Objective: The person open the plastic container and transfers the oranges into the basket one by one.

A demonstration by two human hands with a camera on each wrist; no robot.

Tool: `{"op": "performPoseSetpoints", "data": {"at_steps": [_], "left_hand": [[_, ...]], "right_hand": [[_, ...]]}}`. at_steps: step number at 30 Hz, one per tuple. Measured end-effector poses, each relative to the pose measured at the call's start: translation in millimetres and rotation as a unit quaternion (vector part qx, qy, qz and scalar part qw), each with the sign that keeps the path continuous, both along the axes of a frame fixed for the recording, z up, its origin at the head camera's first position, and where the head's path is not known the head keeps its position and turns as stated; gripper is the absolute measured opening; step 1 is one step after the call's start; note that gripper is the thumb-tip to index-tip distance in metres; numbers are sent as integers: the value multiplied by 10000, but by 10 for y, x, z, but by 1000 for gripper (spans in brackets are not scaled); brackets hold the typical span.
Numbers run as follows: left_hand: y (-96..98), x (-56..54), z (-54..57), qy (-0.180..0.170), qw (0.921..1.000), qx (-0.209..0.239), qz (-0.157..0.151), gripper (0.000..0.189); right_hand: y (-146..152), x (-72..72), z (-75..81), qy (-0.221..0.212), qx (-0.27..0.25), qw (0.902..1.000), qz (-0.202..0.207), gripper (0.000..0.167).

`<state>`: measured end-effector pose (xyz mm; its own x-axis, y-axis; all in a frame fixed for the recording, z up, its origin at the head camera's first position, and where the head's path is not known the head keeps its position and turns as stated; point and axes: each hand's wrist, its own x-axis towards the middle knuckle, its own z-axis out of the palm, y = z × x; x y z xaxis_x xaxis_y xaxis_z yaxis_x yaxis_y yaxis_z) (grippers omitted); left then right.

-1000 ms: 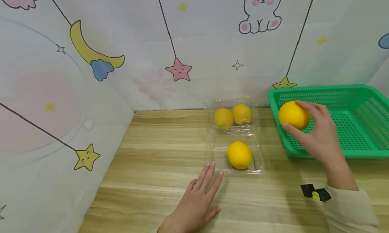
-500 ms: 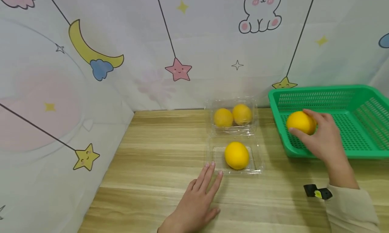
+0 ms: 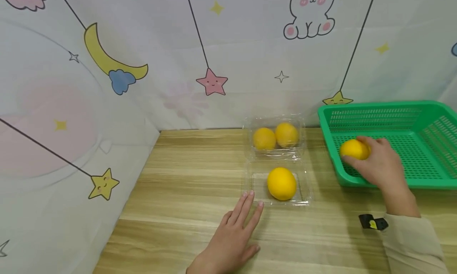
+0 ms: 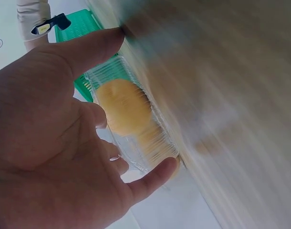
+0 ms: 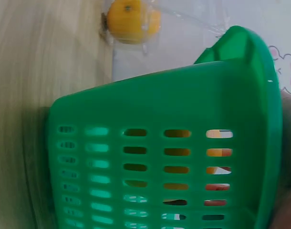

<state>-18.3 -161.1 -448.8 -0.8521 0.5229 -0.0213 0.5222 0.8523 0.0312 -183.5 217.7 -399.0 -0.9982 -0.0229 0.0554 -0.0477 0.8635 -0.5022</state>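
My right hand [image 3: 383, 163] holds an orange [image 3: 353, 149] low inside the left end of the green basket [image 3: 392, 182]. Its fingers and thumb curl round the fruit; in the right wrist view the basket wall [image 5: 160, 105] hides most of the hand. My left hand [image 3: 228, 238] lies with straight fingers at the front left edge of a clear plastic clamshell [image 3: 258, 190], fingertips touching or very near it. One orange [image 3: 281, 183] rests in the clamshell's front half. Two more oranges [image 3: 264, 139] show through clear plastic in the back part.
The wooden table [image 3: 185, 186] extends left of the clamshell. A printed cloth [image 3: 246, 47] hangs behind the table and down its left side. A black strap with a yellow-green mark [image 3: 373, 222] sits by the right sleeve [image 3: 410, 238].
My right hand has lowered the orange deeper into the basket, moving slightly right. The orange in the clamshell's front half shifted a little left, then back. My left hand has stayed in place.
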Motion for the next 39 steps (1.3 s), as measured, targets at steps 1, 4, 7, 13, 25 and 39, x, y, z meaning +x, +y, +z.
{"op": "performPoseSetpoints", "data": {"at_steps": [1, 4, 7, 13, 25, 39], "left_hand": [[-1, 1, -1, 5, 10000, -13, 2, 105], [-3, 5, 1, 4, 10000, -60, 9, 104], [-2, 7, 10, 46, 9999, -89, -14, 105], [6, 0, 10, 183, 9997, -123, -82, 105], [10, -9, 2, -81, 9999, -135, 57, 103], [12, -9, -25, -6, 9999, -103, 54, 104]], "right_hand": [[-4, -1, -8, -27, 41, 10000, -11, 73], [-17, -5, -27, -90, 167, 9998, -17, 73], [-15, -11, -41, -160, 238, 9996, 17, 73], [21, -33, -48, -344, 263, 9990, 103, 72], [45, -82, -35, -762, 322, 9961, 309, 73], [21, -146, 4, -1200, 660, 9892, 528, 82]]}}
